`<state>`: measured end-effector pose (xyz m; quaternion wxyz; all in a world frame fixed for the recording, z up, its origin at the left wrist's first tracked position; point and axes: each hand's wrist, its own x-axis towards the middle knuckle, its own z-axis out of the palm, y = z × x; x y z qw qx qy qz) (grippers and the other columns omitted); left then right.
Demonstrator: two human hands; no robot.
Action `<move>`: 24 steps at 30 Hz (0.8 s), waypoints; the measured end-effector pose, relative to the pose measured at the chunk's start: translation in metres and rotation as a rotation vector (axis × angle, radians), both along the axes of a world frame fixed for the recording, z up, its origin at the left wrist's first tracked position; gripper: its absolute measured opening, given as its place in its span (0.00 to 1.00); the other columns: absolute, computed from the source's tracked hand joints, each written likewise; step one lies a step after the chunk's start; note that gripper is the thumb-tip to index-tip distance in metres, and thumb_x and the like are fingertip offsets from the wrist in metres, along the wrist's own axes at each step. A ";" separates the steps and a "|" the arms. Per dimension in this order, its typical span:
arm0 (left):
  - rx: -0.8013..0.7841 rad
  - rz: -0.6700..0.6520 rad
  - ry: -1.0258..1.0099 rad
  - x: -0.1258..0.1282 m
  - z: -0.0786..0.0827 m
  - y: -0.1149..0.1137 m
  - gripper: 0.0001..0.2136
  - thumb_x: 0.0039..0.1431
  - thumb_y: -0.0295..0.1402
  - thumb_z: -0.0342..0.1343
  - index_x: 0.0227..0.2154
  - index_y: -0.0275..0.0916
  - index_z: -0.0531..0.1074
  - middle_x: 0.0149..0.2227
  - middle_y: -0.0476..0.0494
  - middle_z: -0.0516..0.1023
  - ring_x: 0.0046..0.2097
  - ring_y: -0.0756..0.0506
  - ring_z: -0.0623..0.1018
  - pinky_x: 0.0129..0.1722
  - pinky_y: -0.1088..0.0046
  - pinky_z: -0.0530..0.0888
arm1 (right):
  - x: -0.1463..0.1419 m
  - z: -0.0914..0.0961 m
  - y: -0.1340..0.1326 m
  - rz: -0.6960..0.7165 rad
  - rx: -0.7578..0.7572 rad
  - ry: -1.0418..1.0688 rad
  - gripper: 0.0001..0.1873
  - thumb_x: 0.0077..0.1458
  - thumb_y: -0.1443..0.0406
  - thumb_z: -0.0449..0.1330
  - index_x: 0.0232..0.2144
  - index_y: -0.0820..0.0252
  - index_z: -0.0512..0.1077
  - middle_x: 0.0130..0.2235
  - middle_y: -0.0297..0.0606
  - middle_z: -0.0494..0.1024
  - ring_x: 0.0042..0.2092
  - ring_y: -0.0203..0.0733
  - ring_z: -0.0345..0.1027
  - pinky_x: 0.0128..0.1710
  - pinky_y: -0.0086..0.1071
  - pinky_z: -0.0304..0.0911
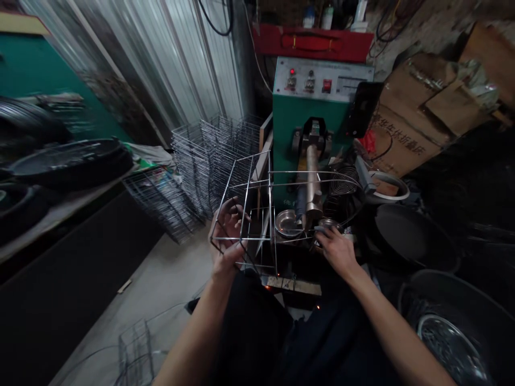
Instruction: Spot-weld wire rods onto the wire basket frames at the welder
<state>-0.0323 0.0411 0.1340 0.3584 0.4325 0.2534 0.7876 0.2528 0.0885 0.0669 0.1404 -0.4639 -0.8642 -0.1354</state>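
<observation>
My left hand [229, 254] is closed on a box-shaped wire frame [257, 239], thumb at its lower side and fingers partly inside it. Long thin wires run from the frame to the right, across the front of a green spot welder [289, 123]. The welder's thick metal arm [313, 171] points down toward me, between my hands. Beside its tip my right hand [340, 252] has its fingers bent together next to a small metal bowl [329, 223]; what they pinch is hidden. Another shallow metal bowl [287, 224] sits left of the tip. Small orange sparks glow below.
Stacked wire frames [213, 161] stand at the left by a corrugated metal wall [193, 59]. One wire frame [134, 348] lies on the floor. Dark round tubs [414, 233] and a white basin [402, 187] crowd the right, before cardboard boxes [418, 123]. A phone [364, 110] hangs on the welder.
</observation>
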 end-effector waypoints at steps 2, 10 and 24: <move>0.004 -0.005 0.007 0.000 0.002 0.003 0.34 0.38 0.42 0.76 0.52 0.43 0.77 0.46 0.42 0.74 0.45 0.44 0.75 0.44 0.71 0.74 | -0.001 -0.001 0.004 0.011 -0.003 0.008 0.15 0.63 0.73 0.58 0.48 0.57 0.78 0.51 0.46 0.82 0.54 0.50 0.70 0.45 0.35 0.72; 0.026 -0.015 0.048 -0.004 0.006 0.014 0.32 0.38 0.41 0.75 0.51 0.43 0.78 0.45 0.41 0.73 0.43 0.44 0.73 0.41 0.72 0.74 | -0.005 0.006 0.015 0.002 -0.030 0.028 0.17 0.61 0.74 0.57 0.48 0.55 0.78 0.50 0.43 0.83 0.52 0.49 0.70 0.44 0.33 0.70; 0.054 -0.024 0.063 -0.008 0.002 0.024 0.33 0.39 0.42 0.75 0.52 0.42 0.76 0.45 0.41 0.73 0.44 0.44 0.73 0.43 0.71 0.72 | -0.009 0.010 0.016 -0.061 -0.034 0.073 0.19 0.59 0.76 0.56 0.46 0.53 0.79 0.50 0.40 0.83 0.51 0.47 0.71 0.38 0.31 0.68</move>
